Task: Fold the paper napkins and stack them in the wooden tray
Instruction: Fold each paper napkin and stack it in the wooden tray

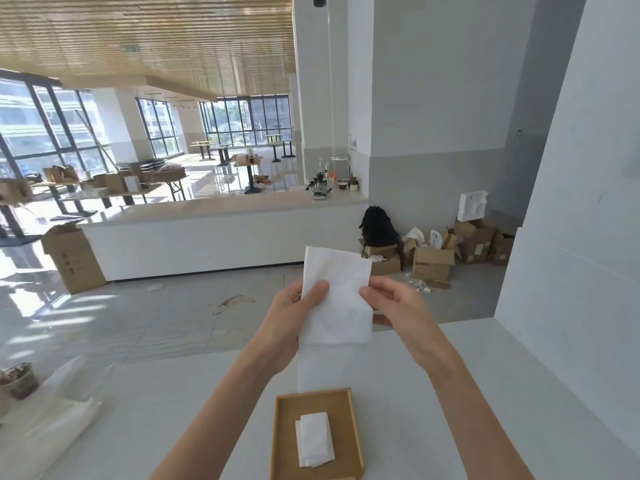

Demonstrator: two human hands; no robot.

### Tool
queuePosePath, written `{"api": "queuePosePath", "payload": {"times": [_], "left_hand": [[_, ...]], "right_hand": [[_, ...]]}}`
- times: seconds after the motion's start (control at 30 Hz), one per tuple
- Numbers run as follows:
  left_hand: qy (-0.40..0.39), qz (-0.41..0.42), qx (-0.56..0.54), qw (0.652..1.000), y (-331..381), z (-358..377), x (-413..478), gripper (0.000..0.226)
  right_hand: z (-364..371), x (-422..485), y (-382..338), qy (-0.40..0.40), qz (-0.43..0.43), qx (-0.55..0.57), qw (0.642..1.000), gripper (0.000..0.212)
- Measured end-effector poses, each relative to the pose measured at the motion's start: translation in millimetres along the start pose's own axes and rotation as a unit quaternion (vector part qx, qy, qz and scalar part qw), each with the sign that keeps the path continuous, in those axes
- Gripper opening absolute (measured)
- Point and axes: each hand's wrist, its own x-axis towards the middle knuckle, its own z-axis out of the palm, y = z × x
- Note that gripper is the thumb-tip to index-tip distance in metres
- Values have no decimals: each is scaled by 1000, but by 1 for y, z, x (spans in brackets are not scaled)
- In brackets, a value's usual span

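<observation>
I hold a white paper napkin up in the air in front of me, partly folded, with a single layer hanging down toward the tray. My left hand grips its left edge, thumb on the front. My right hand pinches its right edge. Below, on the white counter, sits the wooden tray with a small stack of folded napkins lying in its middle.
The white counter ends at a wall on the right. A clear plastic bag and a paper cup lie at the counter's left. Beyond are an open floor, another long counter and cardboard boxes.
</observation>
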Motion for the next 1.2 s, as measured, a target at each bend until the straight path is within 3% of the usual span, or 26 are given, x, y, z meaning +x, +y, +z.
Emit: {"api": "queuePosePath", "payload": {"times": [0.17,0.33,0.47,0.6,0.77,0.9,1.03,1.2], "left_hand": [[-6,5,20,1000,-1,-10,0,30],[-24,-3,3,1000,1,-15,1,34],[-31,-9,-2,999,2,-14,0,32],[-15,23,82,996,-4,-19,2,28],[-13,38,93,995,-3,-26,3,25],[-53,50,105,992,5,-30,3,28],[-39,98,145,984,13,-28,2,27],[-32,158,191,968,20,-25,-3,35]], "right_hand": [[0,5,-4,58,2,33,998,18],[1,4,-4,-33,19,29,999,24],[5,6,6,-2,19,67,998,33],[4,8,8,32,12,80,996,30],[-2,5,4,-44,40,50,997,29],[-3,5,3,-22,45,47,998,24],[-4,4,-1,-43,38,69,996,14],[-3,0,-13,-66,48,49,996,20]]}}
